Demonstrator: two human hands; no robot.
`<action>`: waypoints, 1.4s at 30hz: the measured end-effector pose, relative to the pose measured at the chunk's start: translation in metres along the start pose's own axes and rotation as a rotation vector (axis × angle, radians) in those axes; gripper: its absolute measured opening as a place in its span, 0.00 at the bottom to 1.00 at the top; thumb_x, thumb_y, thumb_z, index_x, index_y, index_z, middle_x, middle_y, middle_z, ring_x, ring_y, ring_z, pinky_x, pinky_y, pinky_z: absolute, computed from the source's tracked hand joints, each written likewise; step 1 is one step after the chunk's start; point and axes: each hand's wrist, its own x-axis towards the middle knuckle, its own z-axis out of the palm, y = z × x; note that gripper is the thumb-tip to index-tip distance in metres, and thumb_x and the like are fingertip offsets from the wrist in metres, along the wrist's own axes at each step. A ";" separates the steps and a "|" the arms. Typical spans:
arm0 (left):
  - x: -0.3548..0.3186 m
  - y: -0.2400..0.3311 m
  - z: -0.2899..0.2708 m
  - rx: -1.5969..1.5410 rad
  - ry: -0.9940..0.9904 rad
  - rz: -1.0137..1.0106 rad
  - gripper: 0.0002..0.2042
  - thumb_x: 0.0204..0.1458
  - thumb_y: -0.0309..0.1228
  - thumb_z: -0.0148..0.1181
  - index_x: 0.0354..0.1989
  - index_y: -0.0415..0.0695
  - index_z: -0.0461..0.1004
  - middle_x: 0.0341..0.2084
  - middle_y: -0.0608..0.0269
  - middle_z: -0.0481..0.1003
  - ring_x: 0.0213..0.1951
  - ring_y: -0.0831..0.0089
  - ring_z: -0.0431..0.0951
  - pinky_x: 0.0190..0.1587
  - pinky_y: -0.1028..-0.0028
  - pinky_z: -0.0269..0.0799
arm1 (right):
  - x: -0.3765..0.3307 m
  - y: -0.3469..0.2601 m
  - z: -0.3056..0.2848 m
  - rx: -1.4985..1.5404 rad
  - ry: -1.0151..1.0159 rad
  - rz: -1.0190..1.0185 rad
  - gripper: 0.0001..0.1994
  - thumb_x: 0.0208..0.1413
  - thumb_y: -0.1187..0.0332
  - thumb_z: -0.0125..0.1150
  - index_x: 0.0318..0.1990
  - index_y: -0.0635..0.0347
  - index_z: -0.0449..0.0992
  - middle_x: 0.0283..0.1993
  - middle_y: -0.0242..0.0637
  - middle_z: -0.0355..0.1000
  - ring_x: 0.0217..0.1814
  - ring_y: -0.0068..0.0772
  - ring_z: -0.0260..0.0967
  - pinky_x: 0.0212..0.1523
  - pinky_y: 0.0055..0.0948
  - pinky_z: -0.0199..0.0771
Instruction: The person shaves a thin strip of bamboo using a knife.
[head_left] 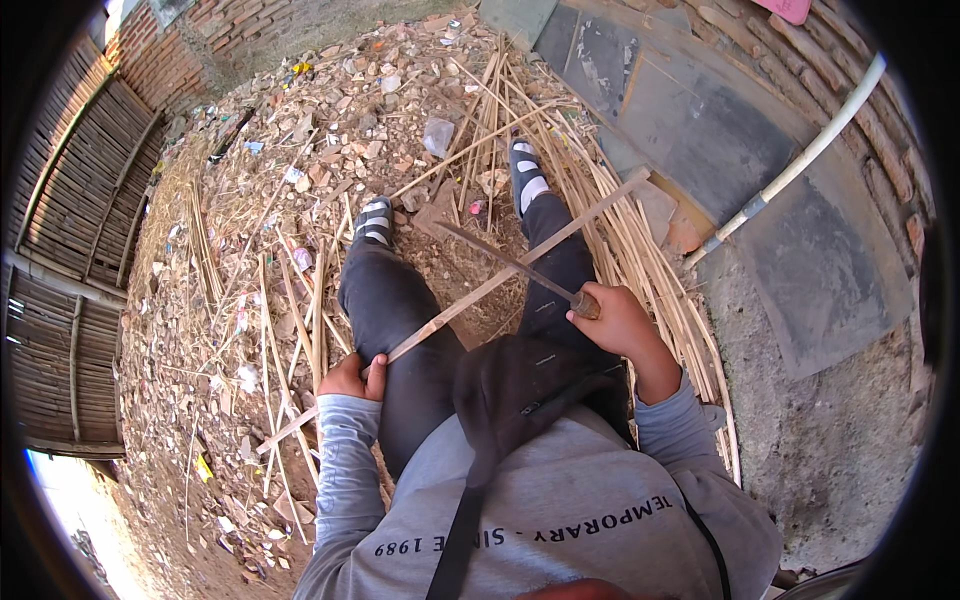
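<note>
- Left hand is closed around a long, pale bamboo strip, fingers wrapped over it and thumb lying along the top, close to the person's left knee.
- Right hand is wrapped snugly around the wooden handle of a long, thin knife, in front of the right thigh.
- The strip slants across both legs, from the ground at the near left to its far end on the right, with a short length sticking out behind the left hand.
- The knife's dark blade points far and left, crossing the strip between the two hands; whether the edge touches it I cannot tell.
- Along the right of the legs lies a thick bundle of strips, roughly side by side and running from far to near.
- More loose pieces lie at odd angles left of the left knee, and another group fans out beyond the feet.
- Dark trousers cover the spread legs; striped socks show in the sandals.
- A black bag sits at the lap, its strap crossing a grey shirt.
- Rubble covers the ground ahead and to the left, with a slatted wall at the far left.
- Dark sheets and a pale pole lie on the far right.
</note>
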 end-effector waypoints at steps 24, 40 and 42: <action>0.001 0.006 -0.006 -0.019 -0.001 0.017 0.29 0.57 0.58 0.56 0.22 0.39 0.72 0.21 0.42 0.75 0.28 0.40 0.77 0.33 0.51 0.72 | 0.004 0.015 0.013 0.070 0.064 -0.021 0.15 0.50 0.60 0.70 0.35 0.63 0.77 0.28 0.51 0.74 0.34 0.59 0.73 0.36 0.46 0.72; 0.001 0.004 -0.004 -0.029 -0.009 -0.002 0.29 0.56 0.59 0.56 0.23 0.40 0.73 0.21 0.41 0.76 0.29 0.40 0.78 0.34 0.50 0.72 | 0.001 0.008 0.017 0.085 0.012 0.020 0.15 0.49 0.61 0.71 0.36 0.63 0.77 0.29 0.50 0.75 0.34 0.57 0.74 0.36 0.44 0.72; 0.001 0.006 -0.006 -0.038 -0.011 -0.004 0.29 0.57 0.59 0.56 0.23 0.40 0.73 0.21 0.41 0.76 0.29 0.40 0.78 0.34 0.50 0.72 | -0.002 0.009 0.023 0.136 0.002 0.026 0.16 0.49 0.60 0.71 0.38 0.64 0.77 0.29 0.51 0.75 0.34 0.56 0.75 0.37 0.44 0.73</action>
